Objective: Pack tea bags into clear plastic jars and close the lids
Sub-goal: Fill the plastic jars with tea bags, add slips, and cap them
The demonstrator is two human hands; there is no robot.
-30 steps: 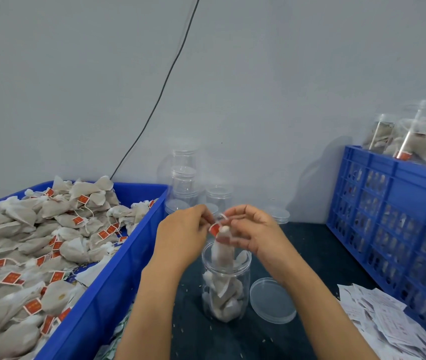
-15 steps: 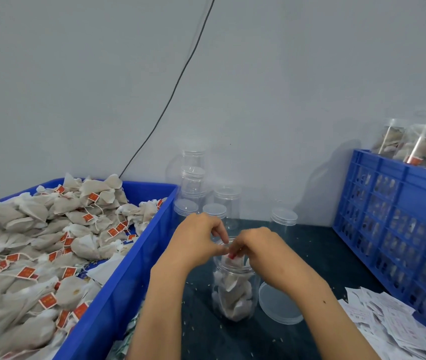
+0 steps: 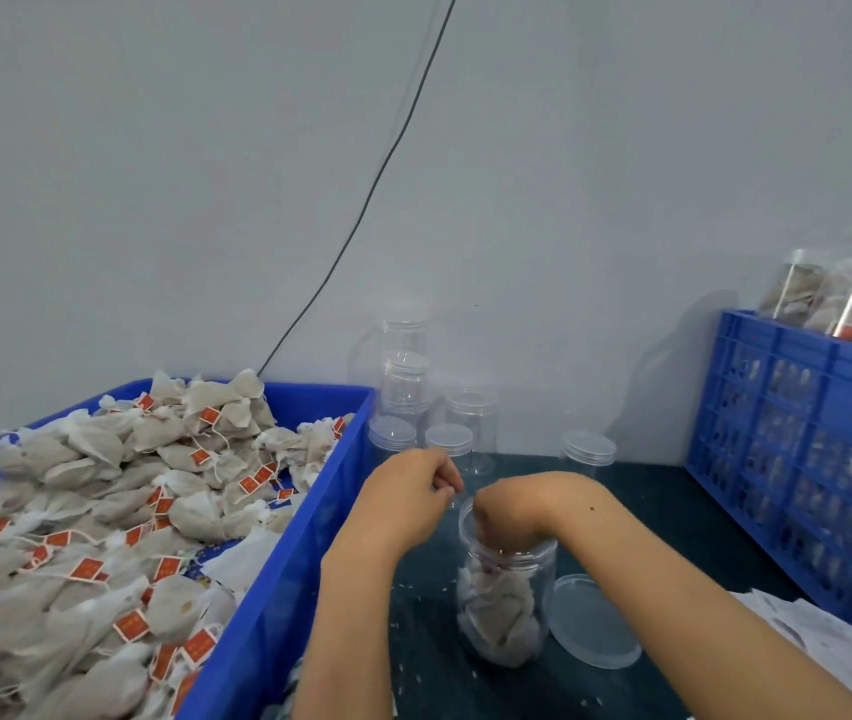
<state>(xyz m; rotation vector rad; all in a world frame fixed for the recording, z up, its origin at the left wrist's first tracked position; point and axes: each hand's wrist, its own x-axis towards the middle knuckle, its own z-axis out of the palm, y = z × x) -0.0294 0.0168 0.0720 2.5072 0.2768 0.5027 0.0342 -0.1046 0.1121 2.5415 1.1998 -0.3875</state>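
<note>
My right hand (image 3: 504, 511) is plunged into the open jar (image 3: 507, 605), fingers hidden, so I can't tell its grip. My left hand (image 3: 411, 491) hovers beside the rim, loosely curled, holding nothing. The lid (image 3: 593, 623) lies on the dark surface (image 3: 673, 522) just right; tea bags (image 3: 102, 511) fill the blue bin (image 3: 278, 589).

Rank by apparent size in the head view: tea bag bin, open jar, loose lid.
1. Tea bag bin, by far the largest, though it is cut off by the frame.
2. Open jar.
3. Loose lid, close to the jar in width, but flat.
</note>
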